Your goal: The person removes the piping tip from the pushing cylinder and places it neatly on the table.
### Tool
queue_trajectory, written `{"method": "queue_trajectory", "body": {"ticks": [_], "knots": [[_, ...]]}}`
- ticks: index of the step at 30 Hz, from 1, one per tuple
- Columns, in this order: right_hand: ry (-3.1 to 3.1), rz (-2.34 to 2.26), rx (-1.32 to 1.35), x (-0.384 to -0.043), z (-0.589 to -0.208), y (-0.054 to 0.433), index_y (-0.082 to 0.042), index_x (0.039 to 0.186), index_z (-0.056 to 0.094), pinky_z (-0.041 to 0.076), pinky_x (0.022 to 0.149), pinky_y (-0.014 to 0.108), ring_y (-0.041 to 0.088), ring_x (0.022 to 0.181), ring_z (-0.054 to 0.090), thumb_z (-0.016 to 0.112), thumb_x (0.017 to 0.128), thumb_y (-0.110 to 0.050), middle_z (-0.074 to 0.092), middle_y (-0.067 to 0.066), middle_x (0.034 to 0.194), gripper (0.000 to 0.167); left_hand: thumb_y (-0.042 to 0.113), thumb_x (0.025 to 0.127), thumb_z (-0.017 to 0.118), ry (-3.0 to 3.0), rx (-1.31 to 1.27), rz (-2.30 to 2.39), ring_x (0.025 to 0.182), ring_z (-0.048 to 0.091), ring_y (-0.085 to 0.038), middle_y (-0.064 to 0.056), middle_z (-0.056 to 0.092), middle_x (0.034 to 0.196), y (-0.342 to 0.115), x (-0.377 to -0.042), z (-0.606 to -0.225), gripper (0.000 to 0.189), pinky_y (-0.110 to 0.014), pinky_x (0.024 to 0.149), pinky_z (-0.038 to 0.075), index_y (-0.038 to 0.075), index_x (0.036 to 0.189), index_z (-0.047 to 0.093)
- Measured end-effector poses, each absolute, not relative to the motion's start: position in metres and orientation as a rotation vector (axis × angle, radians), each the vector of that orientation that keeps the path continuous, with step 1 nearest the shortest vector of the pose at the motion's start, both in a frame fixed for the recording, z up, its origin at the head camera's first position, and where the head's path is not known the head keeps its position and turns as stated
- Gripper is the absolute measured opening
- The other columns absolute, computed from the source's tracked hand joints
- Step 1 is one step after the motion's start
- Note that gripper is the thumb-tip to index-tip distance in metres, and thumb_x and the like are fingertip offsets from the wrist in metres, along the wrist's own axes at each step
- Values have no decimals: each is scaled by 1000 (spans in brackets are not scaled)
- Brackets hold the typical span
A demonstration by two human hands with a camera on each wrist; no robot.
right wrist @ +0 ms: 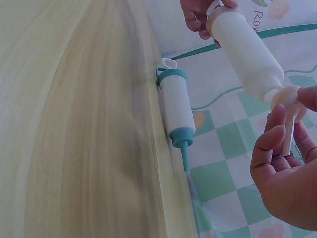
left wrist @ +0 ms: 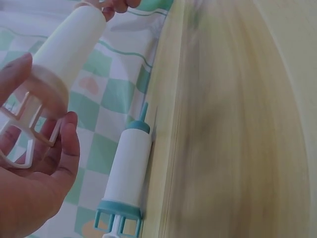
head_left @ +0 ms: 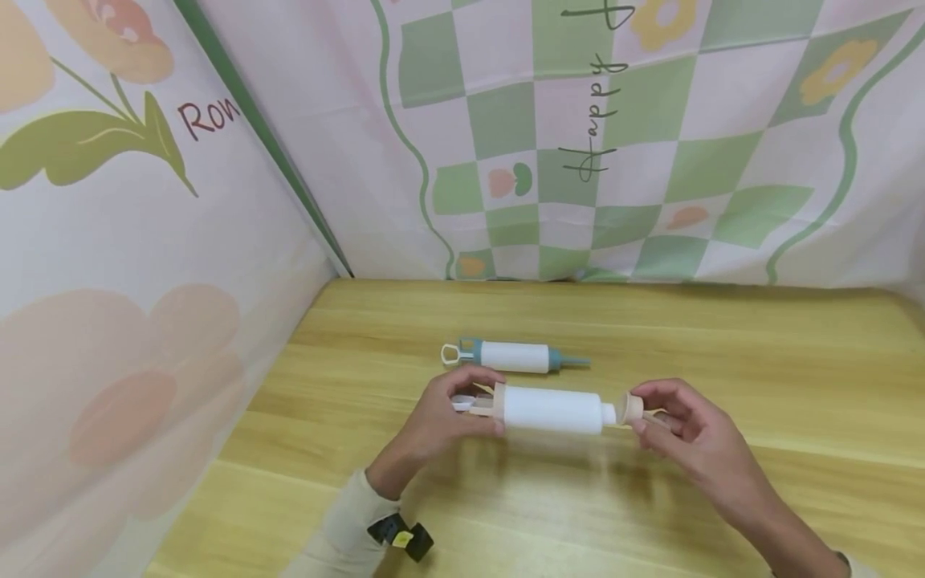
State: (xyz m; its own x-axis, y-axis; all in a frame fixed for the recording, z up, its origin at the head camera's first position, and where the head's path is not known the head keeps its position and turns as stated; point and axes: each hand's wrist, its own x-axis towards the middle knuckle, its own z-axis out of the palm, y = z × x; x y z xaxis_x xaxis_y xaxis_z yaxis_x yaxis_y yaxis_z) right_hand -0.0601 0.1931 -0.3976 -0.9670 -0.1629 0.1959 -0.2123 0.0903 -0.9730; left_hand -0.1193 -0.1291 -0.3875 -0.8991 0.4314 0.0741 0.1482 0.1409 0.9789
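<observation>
Crosswise, white tube (head_left: 552,410) juts from left grip (head_left: 439,417) — right grip (head_left: 697,437) pinches cap (head_left: 631,408).

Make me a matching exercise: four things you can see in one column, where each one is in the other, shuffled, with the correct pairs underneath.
Things
1. Beige nozzle
2. Beige-collared white barrel
3. Teal-trimmed syringe
4. Checked cloth

Places
A. Hanging behind the wooden table
B. Lying on the tabletop, with nothing holding it
C. Held by the right grip
D. Held at one end by the left grip

Pairs: 1-C, 2-D, 3-B, 4-A
</observation>
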Motion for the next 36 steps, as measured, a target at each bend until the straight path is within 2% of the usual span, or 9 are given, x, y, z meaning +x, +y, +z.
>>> {"method": "queue_trajectory", "body": {"ticks": [6, 17, 24, 36], "knots": [[-2325, 2016, 377, -57, -399, 195, -1, 124, 55, 55, 70, 27, 20, 85, 66, 60, 97, 5, 66, 5, 111, 28, 2, 73, 86, 2207, 601, 1793, 105, 63, -24, -5, 68, 113, -134, -119, -388, 51, -39, 90, 52, 7, 120, 68], [-2308, 2053, 371, -54, -399, 198, 2, 124, 53, 57, 74, 28, 20, 91, 67, 60, 97, 4, 66, 8, 112, 28, 4, 73, 86, 2200, 626, 1731, 104, 63, -26, -6, 66, 115, -146, -118, -391, 49, -42, 90, 51, 7, 117, 67], [-2309, 2060, 384, -53, -399, 201, 3, 125, 53, 57, 73, 29, 20, 91, 67, 59, 97, 5, 66, 8, 111, 28, 3, 71, 88, 2198, 738, 1640, 104, 63, -23, -4, 64, 115, -156, -118, -390, 48, -39, 92, 51, 9, 113, 64], [-2217, 2126, 423, -55, -408, 204, -1, 124, 56, 56, 71, 27, 16, 89, 67, 58, 94, 13, 68, 7, 111, 33, 2, 71, 87, 2272, 714, 1580, 111, 58, -22, 1, 64, 120, -173, -117, -395, 54, -45, 99, 45, 14, 119, 65]]}}
